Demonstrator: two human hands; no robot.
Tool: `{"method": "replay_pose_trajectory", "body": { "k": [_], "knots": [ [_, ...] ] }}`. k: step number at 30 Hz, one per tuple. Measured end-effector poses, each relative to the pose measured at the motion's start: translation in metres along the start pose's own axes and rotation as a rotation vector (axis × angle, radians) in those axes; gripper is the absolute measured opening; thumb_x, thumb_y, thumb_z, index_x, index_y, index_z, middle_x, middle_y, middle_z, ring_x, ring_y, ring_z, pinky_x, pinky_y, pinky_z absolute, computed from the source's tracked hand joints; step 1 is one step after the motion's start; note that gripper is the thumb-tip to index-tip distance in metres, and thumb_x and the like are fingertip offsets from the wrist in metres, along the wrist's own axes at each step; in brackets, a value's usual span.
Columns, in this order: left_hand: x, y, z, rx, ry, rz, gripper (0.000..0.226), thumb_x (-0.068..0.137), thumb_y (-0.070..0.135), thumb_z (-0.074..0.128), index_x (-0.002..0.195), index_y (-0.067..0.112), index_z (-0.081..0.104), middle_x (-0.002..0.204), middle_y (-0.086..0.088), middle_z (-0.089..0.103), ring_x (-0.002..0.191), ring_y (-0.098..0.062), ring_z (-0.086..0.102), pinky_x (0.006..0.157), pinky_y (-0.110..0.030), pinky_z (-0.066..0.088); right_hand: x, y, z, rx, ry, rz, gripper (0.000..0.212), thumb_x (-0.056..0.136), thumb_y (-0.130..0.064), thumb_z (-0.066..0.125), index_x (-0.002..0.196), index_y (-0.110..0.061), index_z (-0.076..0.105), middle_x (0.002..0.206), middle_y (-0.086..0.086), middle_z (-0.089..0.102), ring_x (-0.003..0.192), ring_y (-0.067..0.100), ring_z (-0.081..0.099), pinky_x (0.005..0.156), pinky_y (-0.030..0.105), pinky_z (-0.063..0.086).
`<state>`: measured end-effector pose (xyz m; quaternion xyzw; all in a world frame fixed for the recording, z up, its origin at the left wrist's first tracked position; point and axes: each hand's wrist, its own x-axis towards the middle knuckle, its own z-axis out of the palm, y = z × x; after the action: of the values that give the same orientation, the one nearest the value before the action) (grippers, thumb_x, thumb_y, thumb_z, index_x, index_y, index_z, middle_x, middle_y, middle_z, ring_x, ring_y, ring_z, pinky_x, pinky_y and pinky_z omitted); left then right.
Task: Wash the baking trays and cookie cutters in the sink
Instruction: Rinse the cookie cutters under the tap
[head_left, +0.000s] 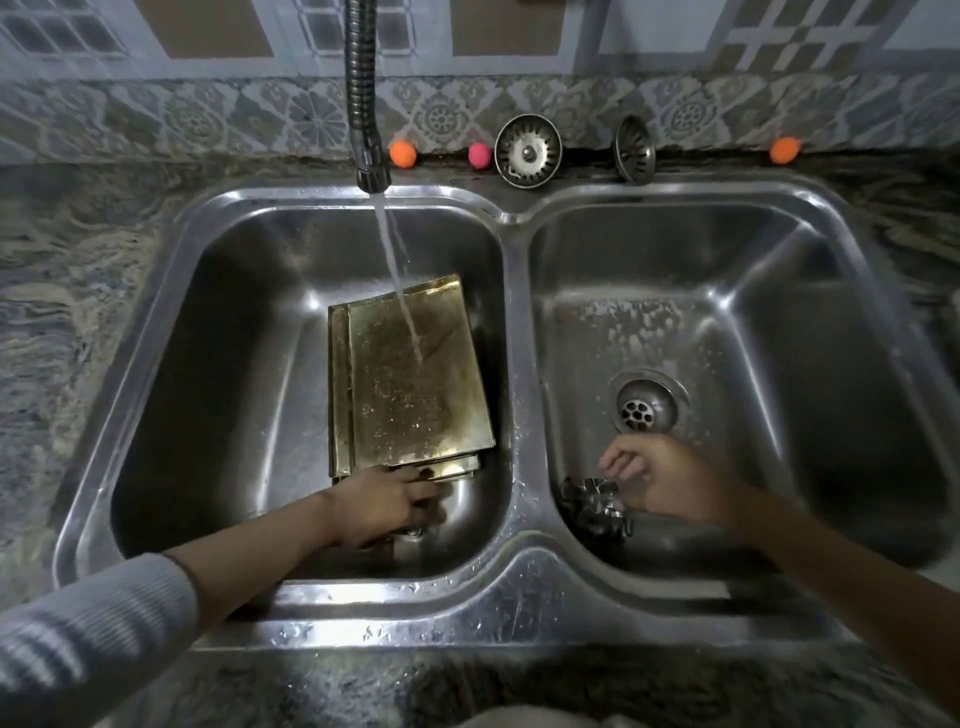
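Observation:
A stack of golden baking trays (410, 374) lies in the left basin of the steel double sink (511, 561), and water from the tap (366, 130) runs onto the top tray. My left hand (387, 506) grips the near edge of the stack, fingers curled under it. Several metal cookie cutters (595, 506) lie in a pile at the near left of the right basin. My right hand (660, 480) hovers just right of that pile, fingers loosely curled, holding nothing that I can see.
The right basin's open drain (647, 410) lies beyond my right hand. Two sink strainers (527, 150) (635, 150) lean against the back wall, with small orange (402, 154) and pink (479, 155) balls beside them. Marbled stone counter (67, 291) surrounds the sink.

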<state>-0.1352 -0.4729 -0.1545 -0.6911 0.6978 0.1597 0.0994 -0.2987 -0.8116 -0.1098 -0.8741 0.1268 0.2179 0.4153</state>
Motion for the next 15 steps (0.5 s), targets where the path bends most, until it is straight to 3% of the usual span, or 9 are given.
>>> {"method": "replay_pose_trajectory", "body": {
  "k": [3, 6, 8, 10, 15],
  "knots": [
    [-0.002, 0.002, -0.008, -0.222, 0.085, -0.084, 0.047, 0.079, 0.039, 0.052, 0.125, 0.035, 0.053, 0.126, 0.006, 0.054, 0.106, -0.017, 0.057, 0.078, -0.030, 0.055, -0.002, -0.009, -0.009, -0.078, 0.041, 0.004, 0.037, 0.070, -0.021, 0.083, 0.098, -0.034, 0.063, 0.097, -0.011, 0.067, 0.090, 0.002, 0.062, 0.079, 0.019, 0.052],
    [-0.005, 0.006, -0.032, -0.686, 0.346, -0.274, 0.046, 0.076, 0.042, 0.066, 0.120, 0.030, 0.062, 0.119, 0.009, 0.058, 0.110, -0.007, 0.055, 0.093, -0.023, 0.046, -0.003, -0.033, -0.017, 0.020, 0.172, -0.072, 0.033, 0.073, -0.014, 0.081, 0.095, -0.032, 0.065, 0.096, -0.014, 0.067, 0.093, 0.006, 0.064, 0.077, 0.007, 0.046],
    [-0.006, 0.005, -0.057, -1.007, 0.570, -0.417, 0.047, 0.073, 0.043, 0.073, 0.117, 0.028, 0.065, 0.112, 0.011, 0.064, 0.106, -0.005, 0.060, 0.093, -0.019, 0.046, -0.001, -0.056, -0.017, 0.135, 0.285, -0.160, 0.030, 0.075, -0.011, 0.079, 0.090, -0.033, 0.066, 0.092, -0.015, 0.069, 0.089, 0.006, 0.066, 0.081, 0.017, 0.049],
    [-0.004, 0.003, -0.082, -1.274, 0.785, -0.541, 0.044, 0.072, 0.035, 0.079, 0.112, 0.022, 0.065, 0.104, 0.000, 0.070, 0.098, -0.009, 0.066, 0.086, -0.019, 0.050, 0.005, -0.080, -0.014, 0.256, 0.343, -0.250, 0.026, 0.077, -0.008, 0.077, 0.092, -0.029, 0.069, 0.090, -0.011, 0.071, 0.087, 0.008, 0.068, 0.085, 0.031, 0.054],
    [0.005, -0.010, -0.125, -1.451, 1.147, -0.638, 0.032, 0.086, 0.021, 0.067, 0.114, 0.017, 0.054, 0.085, -0.009, 0.062, 0.077, -0.018, 0.060, 0.070, -0.027, 0.054, 0.041, -0.140, -0.001, 0.419, 0.384, -0.435, 0.032, 0.082, -0.008, 0.072, 0.097, -0.035, 0.066, 0.101, -0.008, 0.069, 0.092, 0.008, 0.067, 0.086, 0.032, 0.056]
  ]
}}
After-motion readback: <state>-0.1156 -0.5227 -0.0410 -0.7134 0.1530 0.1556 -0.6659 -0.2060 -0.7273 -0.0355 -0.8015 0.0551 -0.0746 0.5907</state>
